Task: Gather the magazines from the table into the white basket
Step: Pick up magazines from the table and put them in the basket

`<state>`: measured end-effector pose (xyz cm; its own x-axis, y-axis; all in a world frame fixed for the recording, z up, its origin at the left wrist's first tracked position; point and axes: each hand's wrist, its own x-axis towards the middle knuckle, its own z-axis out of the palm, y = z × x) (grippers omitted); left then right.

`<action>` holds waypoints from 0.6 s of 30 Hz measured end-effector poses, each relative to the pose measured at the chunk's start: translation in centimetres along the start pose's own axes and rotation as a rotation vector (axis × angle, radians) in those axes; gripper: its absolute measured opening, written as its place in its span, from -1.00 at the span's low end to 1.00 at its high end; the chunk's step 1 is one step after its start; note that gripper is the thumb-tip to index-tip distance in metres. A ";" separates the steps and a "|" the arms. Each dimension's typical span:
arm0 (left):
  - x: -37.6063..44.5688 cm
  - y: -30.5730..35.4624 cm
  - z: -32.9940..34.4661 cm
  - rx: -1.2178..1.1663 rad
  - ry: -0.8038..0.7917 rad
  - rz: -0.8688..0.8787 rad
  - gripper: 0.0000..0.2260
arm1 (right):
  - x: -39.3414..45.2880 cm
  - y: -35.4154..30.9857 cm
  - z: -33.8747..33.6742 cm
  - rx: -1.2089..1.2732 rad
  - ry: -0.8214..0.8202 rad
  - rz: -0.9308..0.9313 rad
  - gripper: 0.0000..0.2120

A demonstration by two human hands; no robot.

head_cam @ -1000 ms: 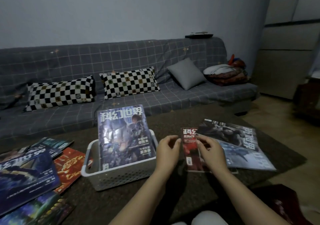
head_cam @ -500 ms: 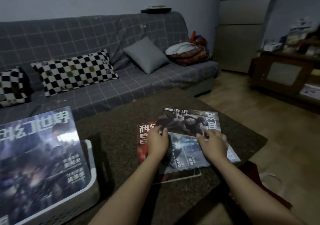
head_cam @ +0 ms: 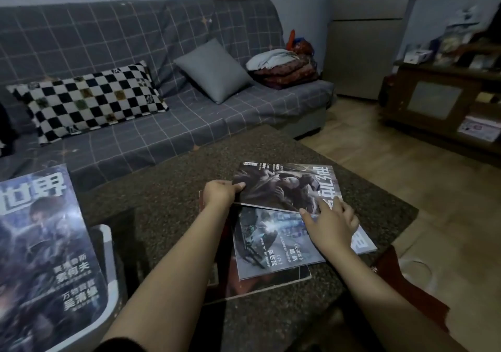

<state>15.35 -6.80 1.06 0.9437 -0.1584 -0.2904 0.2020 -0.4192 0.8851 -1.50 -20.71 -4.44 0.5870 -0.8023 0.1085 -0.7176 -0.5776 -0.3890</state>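
Observation:
Three magazines lie stacked on the dark speckled table (head_cam: pixel 168 205). The top one is a dark-covered magazine (head_cam: pixel 287 186); my left hand (head_cam: pixel 219 193) pinches its near-left corner. My right hand (head_cam: pixel 332 222) rests with fingers spread on its near-right edge and on the blue-grey magazine (head_cam: pixel 265 246) beneath. A red magazine (head_cam: pixel 260 281) lies at the bottom, mostly covered. At the far left stands the white basket (head_cam: pixel 108 265) with a blue magazine (head_cam: pixel 40 256) upright in it.
A grey checked sofa (head_cam: pixel 189 129) with a checkered pillow (head_cam: pixel 89 102) and a grey cushion (head_cam: pixel 214 72) runs behind the table. A wooden cabinet (head_cam: pixel 439 102) stands at the right, across the bare floor. A dark red cloth (head_cam: pixel 406 284) lies by the table's right corner.
The view has swung right, away from the basket. My hands left the red magazine and went to the two magazines on top of it; my left hand now pinches the top one's corner.

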 end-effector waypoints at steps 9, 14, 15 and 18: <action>-7.4 -3.4 -1.8 -0.360 -0.128 -0.145 -0.79 | -5.8 -2.2 -2.4 0.554 0.059 0.162 -0.64; -12.6 -5.1 -3.1 -0.551 -0.158 -0.156 -0.80 | -8.9 -4.2 -3.4 1.068 0.007 0.449 -0.32; -13.6 -5.4 -3.5 -0.567 -0.183 -0.160 -0.82 | -9.5 -4.4 -3.4 1.184 0.000 0.506 -0.26; -16.2 -6.8 -4.4 -0.607 -0.245 -0.150 -0.83 | -11.6 -5.2 -2.9 1.411 -0.091 0.567 -0.35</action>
<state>-0.17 2.51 1.36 0.8217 -0.3665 -0.4365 0.5052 0.1135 0.8555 -5.65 -8.88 -1.01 0.4235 -0.8198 -0.3854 0.0533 0.4473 -0.8928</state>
